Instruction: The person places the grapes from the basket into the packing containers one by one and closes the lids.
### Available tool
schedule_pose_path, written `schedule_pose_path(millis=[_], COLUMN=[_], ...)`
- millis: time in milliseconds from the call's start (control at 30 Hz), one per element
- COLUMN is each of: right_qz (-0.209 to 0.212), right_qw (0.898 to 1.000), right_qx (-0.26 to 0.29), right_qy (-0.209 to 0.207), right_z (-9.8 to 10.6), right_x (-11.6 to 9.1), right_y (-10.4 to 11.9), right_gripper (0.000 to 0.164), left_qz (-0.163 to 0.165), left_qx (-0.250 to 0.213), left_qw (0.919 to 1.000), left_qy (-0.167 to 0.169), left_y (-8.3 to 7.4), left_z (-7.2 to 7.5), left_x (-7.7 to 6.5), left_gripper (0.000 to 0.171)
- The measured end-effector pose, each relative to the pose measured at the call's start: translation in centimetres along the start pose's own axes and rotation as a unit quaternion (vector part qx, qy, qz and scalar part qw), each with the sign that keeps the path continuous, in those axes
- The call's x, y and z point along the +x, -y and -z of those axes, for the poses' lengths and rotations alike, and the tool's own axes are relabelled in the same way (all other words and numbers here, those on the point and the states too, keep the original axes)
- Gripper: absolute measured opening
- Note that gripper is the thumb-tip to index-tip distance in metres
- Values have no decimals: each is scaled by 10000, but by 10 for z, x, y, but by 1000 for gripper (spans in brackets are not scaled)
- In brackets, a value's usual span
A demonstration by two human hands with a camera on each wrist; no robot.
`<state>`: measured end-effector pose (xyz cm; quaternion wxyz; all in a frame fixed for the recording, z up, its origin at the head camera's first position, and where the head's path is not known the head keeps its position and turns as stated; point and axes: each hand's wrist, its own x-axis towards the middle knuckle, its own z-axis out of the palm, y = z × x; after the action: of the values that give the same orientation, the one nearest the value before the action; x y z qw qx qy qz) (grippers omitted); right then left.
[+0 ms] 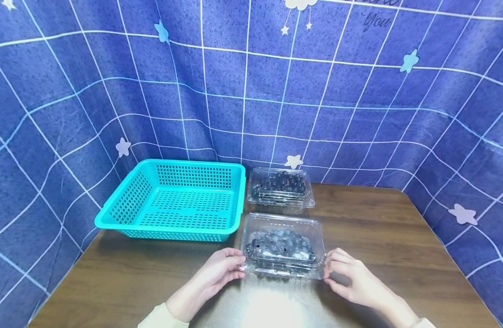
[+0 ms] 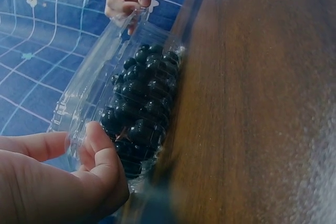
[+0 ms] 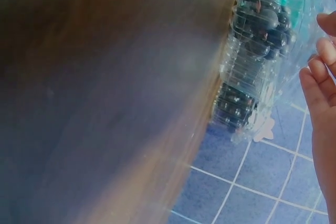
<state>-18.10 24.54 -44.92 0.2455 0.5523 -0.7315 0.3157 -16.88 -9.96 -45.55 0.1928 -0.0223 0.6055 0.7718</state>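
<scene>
A clear plastic clamshell box with dark round grapes in it sits on the table near the front. My left hand pinches its left front edge between thumb and fingers. At the opposite front corner, my right hand pinches the rim. In the left wrist view the left thumb lies against the clear plastic, and the grapes show through the side. The lid appears lowered over the fruit. The right wrist view catches only part of the right hand, beside the box.
Behind the front box stands a second clear box of dark grapes, close to the wall. A turquoise perforated basket rests at the back left, beside both boxes. A blue gridded cloth surrounds the wooden table at the back and sides.
</scene>
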Motion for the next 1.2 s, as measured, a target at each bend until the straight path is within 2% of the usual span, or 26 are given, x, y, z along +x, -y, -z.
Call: schedule_pose_path(millis=[233, 500, 633, 733, 800, 833, 900, 967, 1000, 1133, 1200], right_qz=[-118, -618, -1241, -2144, -2869, -3269, -3933, -4436, -4653, -5207, -5340], right_qw=[9997, 9978, 9920, 9762, 9572, 9443, 9170, 8858, 8672, 7776, 7423], right_qx=[186, 186, 37, -8, 43, 135, 609, 1358, 1775, 3517, 4040], right_qy=[109, -124, -250, -334, -372, -358, -285, -110, -26, 208, 248], right_z=[2, 3, 5, 7, 9, 10, 11, 12, 12, 10, 7], right_x=[-2, -4, -2, 2, 5, 6, 8, 7, 7, 3, 1], right_y=[-2, -3, 2, 9, 13, 15, 18, 19, 19, 19, 19], right_gripper=[6, 32, 37, 35, 32, 31, 34, 41, 46, 62, 66], left_qz=[-13, -123, -172, -195, -212, -216, -222, -230, -234, -247, -255], left_qx=[109, 269, 355, 406, 430, 441, 467, 488, 500, 521, 538], left_qw=[9999, 9995, 9992, 9989, 9987, 9987, 9985, 9983, 9983, 9981, 9980], left_qy=[-28, -81, -98, -130, -154, -165, -183, -198, -201, -220, -221], left_y=[2, 4, 4, 4, 4, 3, 3, 2, 2, 3, 3], left_z=[1, 1, 0, -1, -1, -2, -2, -3, -3, -4, -4], left_x=[2, 4, 4, 3, 3, 3, 2, 2, 2, 2, 2], left_gripper=[35, 36, 34, 33, 33, 33, 33, 34, 34, 34, 34])
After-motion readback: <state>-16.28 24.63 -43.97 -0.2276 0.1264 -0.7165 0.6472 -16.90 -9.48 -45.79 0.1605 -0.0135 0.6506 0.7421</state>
